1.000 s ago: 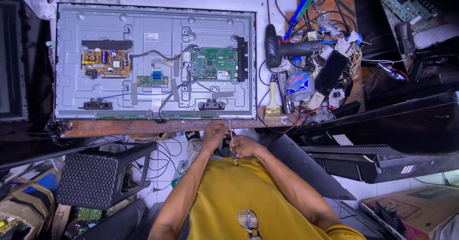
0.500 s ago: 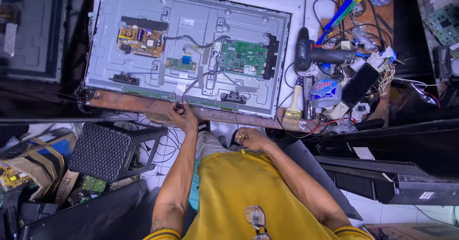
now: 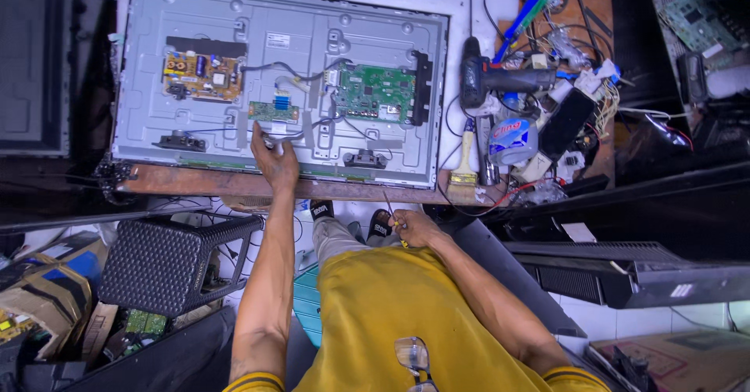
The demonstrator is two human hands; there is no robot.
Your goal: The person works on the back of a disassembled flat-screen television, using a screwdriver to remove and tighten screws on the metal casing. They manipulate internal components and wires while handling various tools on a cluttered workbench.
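An opened flat television panel (image 3: 148, 71) lies back-up on a wooden bench, with a yellow power board (image 3: 202, 75), a small green board (image 3: 273, 111) and a larger green main board (image 3: 375, 93) on it. My left hand (image 3: 273, 157) reaches onto the panel's lower middle, fingertips touching the grey ribbon cable (image 3: 301, 132) just below the small board. My right hand (image 3: 414, 228) stays low near my lap, below the bench edge, closed on a thin screwdriver (image 3: 390, 208) whose shaft points up.
A cordless drill (image 3: 492, 79), paintbrush (image 3: 466, 161), tape roll (image 3: 508, 138) and tangled wires crowd the bench's right end. A black plastic stool (image 3: 168, 263) stands at lower left. Dark television shells (image 3: 625, 275) lie to the right, cardboard boxes (image 3: 31, 298) at the left.
My left hand has moved from the bench's front edge up onto the panel to the ribbon cable. The right hand stayed low with the screwdriver. The view shifted.
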